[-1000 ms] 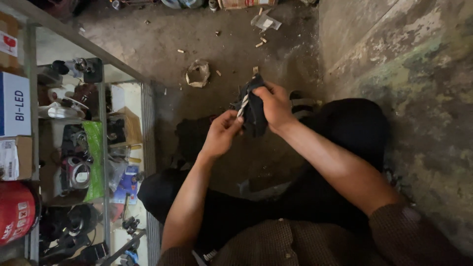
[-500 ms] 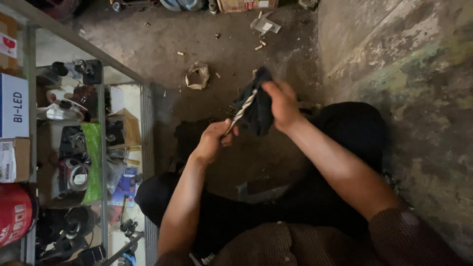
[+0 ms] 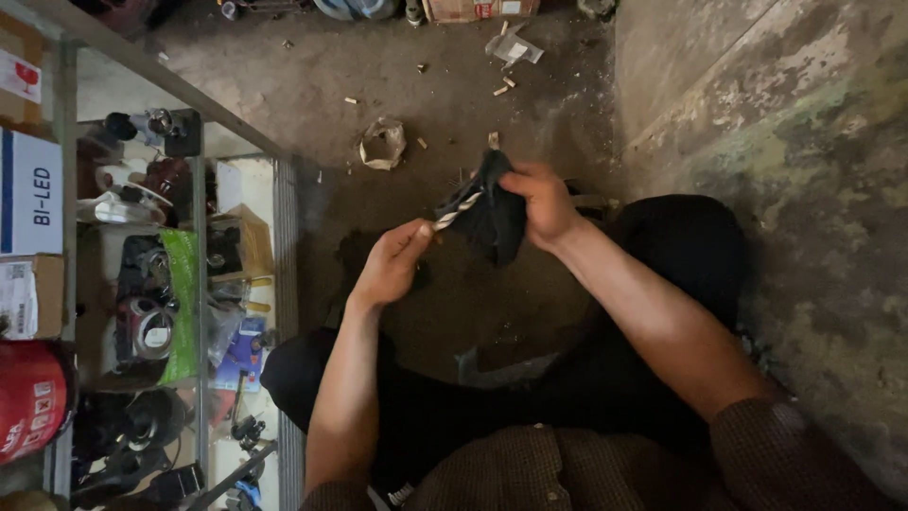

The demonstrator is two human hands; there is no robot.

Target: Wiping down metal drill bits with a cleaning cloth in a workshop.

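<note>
Along the left edge stands a glass-fronted metal display shelf [image 3: 199,284] crowded with small dark machine parts, a strip of green plastic [image 3: 180,303], a white cardboard box [image 3: 28,194] and a red rounded container [image 3: 28,397] that the frame cuts off; most of what lies behind the glass is too cluttered and dim to identify. To the right of it, above a dirty concrete floor [image 3: 312,85], the left hand [image 3: 390,265] has its fingers closed around the lower end of a thin, twisted, silvery metal drill bit [image 3: 457,208], pinching it between thumb and fingertips. The bit's long axis runs diagonally, rising from the left hand at lower left toward the upper right, where its far end disappears into a crumpled black cloth [image 3: 487,213], so its tip is hidden and only the short middle stretch shows. The right hand [image 3: 539,199] grips that cloth with fingers curled shut around it, bunching it over the bit; the cloth hangs below the hand. Both are held in the air in front of the person's dark-trousered knees [image 3: 681,255]. On the floor beyond lie a torn scrap of pale cardboard [image 3: 382,144], a few small wood chips [image 3: 501,87] and a crumpled clear wrapper [image 3: 515,45]. At the right rises a stained, mottled concrete wall [image 3: 804,142].
</note>
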